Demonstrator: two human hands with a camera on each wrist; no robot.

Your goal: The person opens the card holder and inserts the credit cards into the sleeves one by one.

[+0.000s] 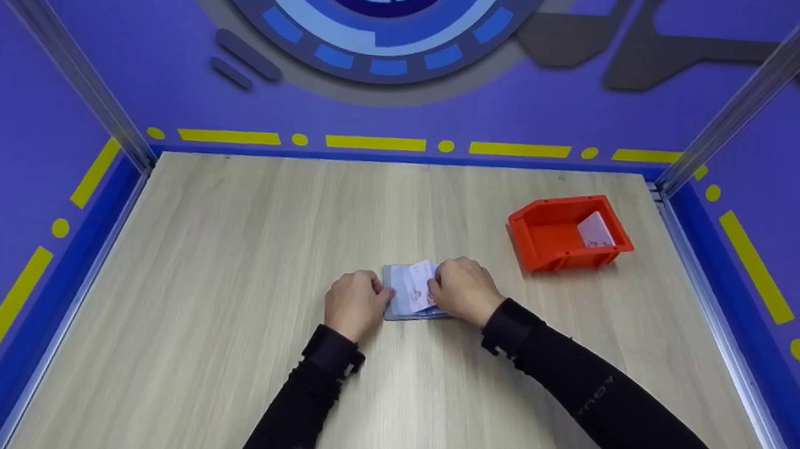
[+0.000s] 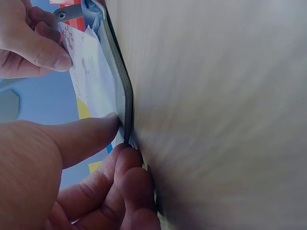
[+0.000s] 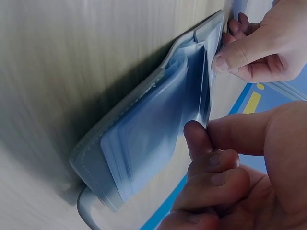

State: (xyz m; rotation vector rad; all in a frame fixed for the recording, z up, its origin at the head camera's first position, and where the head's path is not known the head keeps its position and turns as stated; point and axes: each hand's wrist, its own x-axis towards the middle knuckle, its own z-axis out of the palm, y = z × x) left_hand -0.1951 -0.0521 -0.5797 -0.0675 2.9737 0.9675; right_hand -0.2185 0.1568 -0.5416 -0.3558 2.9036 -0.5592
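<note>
A grey card wallet (image 1: pixel 397 308) lies unfolded on the table, with clear plastic sleeves (image 3: pixel 148 132) inside. My left hand (image 1: pixel 354 303) pinches its left edge between thumb and fingers. Over the wallet, my right hand (image 1: pixel 468 287) pinches a white card (image 1: pixel 418 283) with small reddish print. In the left wrist view this card (image 2: pixel 72 55) stands tilted beside the sleeves, under the right thumb. A strap with a metal snap (image 2: pixel 62 15) sticks out from the wallet's far end. The right hand covers part of the wallet in the head view.
An orange-red bin (image 1: pixel 537 253) stands to the right, beyond the right hand, with a pale card (image 1: pixel 595 230) leaning inside. Blue-purple panels (image 1: pixel 351 117) enclose the wood-grain table (image 1: pixel 226 254) at the back and both sides.
</note>
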